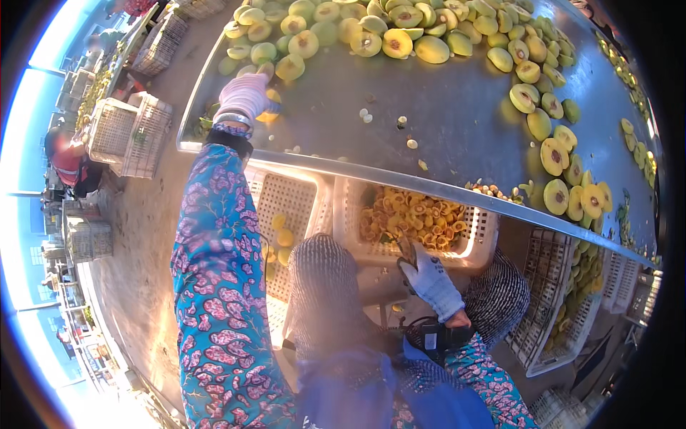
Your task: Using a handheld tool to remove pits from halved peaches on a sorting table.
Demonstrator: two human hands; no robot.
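Note:
My left hand, in a pinkish-white knit glove, reaches over the left end of a metal table. Its fingers meet the near edge of a pile of halved yellow-green stone fruit. Beside its thumb is a yellow fruit piece; whether the hand grips it is unclear. My right hand, in a white glove, is low in front of my lap and closed around a small, thin tool, partly hidden by the fingers. The tool's tip is over a plastic crate of small orange-yellow fruit pieces.
Another perforated crate with a few yellow pieces stands left of my knees. Pale kernels dot the tabletop, and more fruit halves line its right side. A crate of fruit stands at right. A person is by stacked crates at left.

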